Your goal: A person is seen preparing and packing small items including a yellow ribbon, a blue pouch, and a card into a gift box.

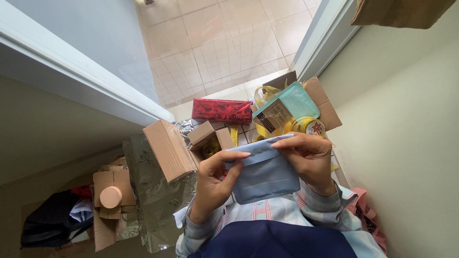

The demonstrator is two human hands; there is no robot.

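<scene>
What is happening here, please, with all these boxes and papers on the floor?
A person holds a light blue pouch with both bare hands: the left hand grips its left side and the right hand pinches its top edge. Below lie an open cardboard box, a red patterned wrapped parcel, a teal pouch with yellow ribbon, and crinkled silver foil.

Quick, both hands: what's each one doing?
Left hand: closed on the blue pouch's left edge.
Right hand: closed on its top right edge.
</scene>
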